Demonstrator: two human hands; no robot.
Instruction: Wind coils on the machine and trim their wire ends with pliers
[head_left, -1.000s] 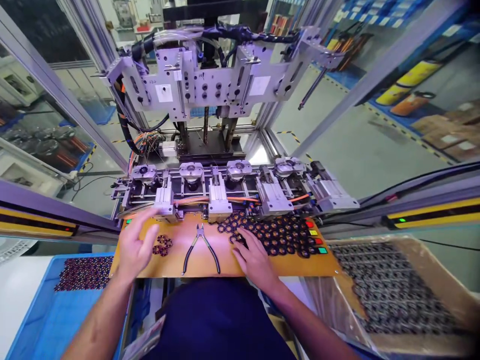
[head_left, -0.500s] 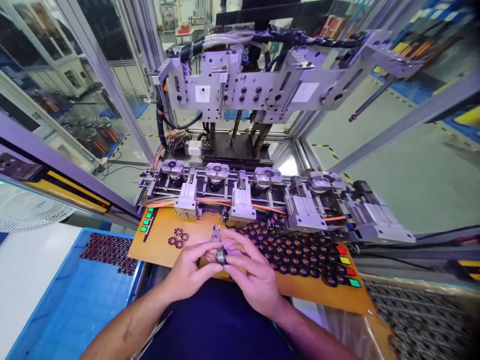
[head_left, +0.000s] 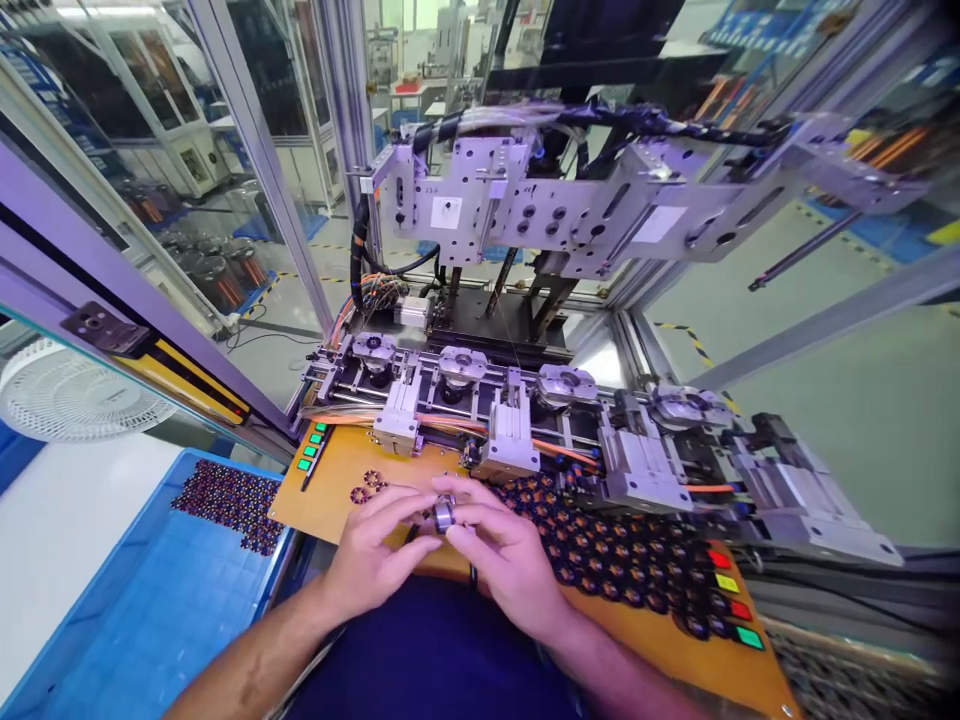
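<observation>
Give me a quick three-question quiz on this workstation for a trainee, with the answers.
1. True or false: the blue tray is on the person's left.
2. Which colour is missing from the lit buttons at the right end of the orange board? A red, B blue, C yellow.
3. Fill in: between the left hand and the right hand is a small ____-coloured part.

Key: 1 true; 2 B; 3 silver.

2 hands (head_left: pixel 517 560), 1 metal part (head_left: pixel 444 516), centre. 4 round fixtures (head_left: pixel 463 363). 5 green buttons (head_left: pixel 749 638), 2 red buttons (head_left: pixel 740 610), 1 yellow button (head_left: pixel 726 583). 1 fan (head_left: pixel 82 390), left.
</observation>
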